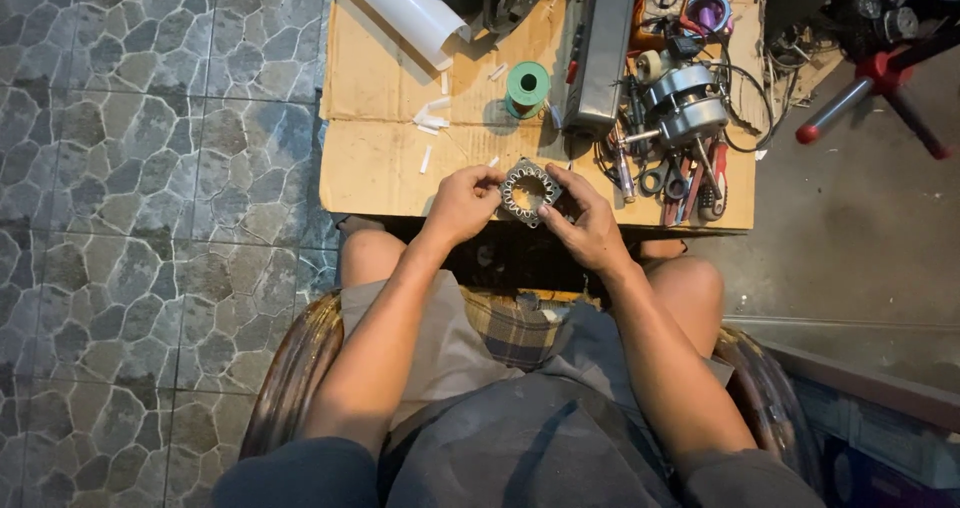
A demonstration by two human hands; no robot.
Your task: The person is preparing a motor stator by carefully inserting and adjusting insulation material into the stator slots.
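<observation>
So the person is sitting on a round wooden-framed chair (pixel 290 368), knees up against a low surface (pixel 380 168) covered with flattened cardboard, and both hands are on a motor stator (pixel 529 192), a ring of stacked metal with slots around the inside. It sits right at the near edge of the surface, between the two hands. The left hand (pixel 462 204) is curled around the stator's left side, fingers closed on the rim. The right hand (pixel 588 223) grips the right side, thumb and fingers pinched onto the ring (can't tell from this angle whether anything small is tucked between the fingertips).

Little white strips of insulating paper (pixel 430 120) are scattered on the cardboard just behind the hands, and a green spool (pixel 527 87) stands a bit further back. A rolled white sheet (pixel 405 8) lies at the far left corner. A long grey metal box (pixel 600 48) runs front to back just right of the spool. Right of that it's a proper pile: a motor housing with shaft (pixel 685 108), scissors and red-handled tools (pixel 695 183) near the front edge, wires, and a purple round thing (pixel 710 13) at the back.

Off the surface to the right, a tripod with red joints (pixel 880 78) stands on bare concrete. The floor (pixel 150 168) on the left is grey stone-pattern tile.
</observation>
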